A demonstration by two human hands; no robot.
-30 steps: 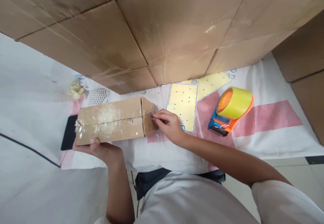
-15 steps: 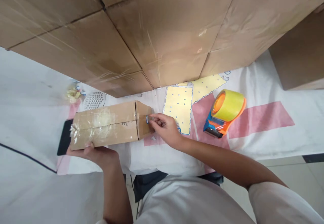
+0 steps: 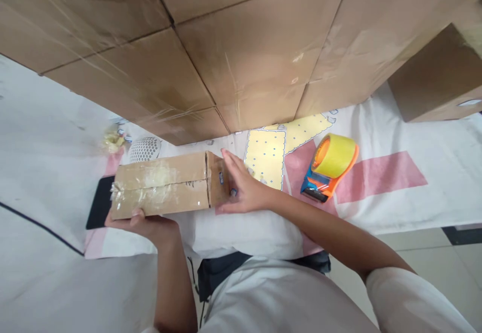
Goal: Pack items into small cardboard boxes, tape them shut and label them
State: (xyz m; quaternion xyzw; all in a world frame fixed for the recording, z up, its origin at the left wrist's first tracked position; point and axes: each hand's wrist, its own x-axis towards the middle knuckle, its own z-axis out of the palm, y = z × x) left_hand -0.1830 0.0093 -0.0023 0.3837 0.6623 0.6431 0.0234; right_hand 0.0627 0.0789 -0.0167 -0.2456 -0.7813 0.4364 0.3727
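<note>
Now, left hand (image 3: 145,224): your fingers grip the taped box's (image 3: 165,184) near side.
Right hand (image 3: 241,187): flat, open, pressing the box's end.
Tape dispenser (image 3: 328,168): apart, toward the desk's (image 3: 395,197) right edge.

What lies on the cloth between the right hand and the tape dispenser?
In the head view, a yellow dotted card lies flat on the cloth between the right hand, at the small box's end, and the tape dispenser.
</note>
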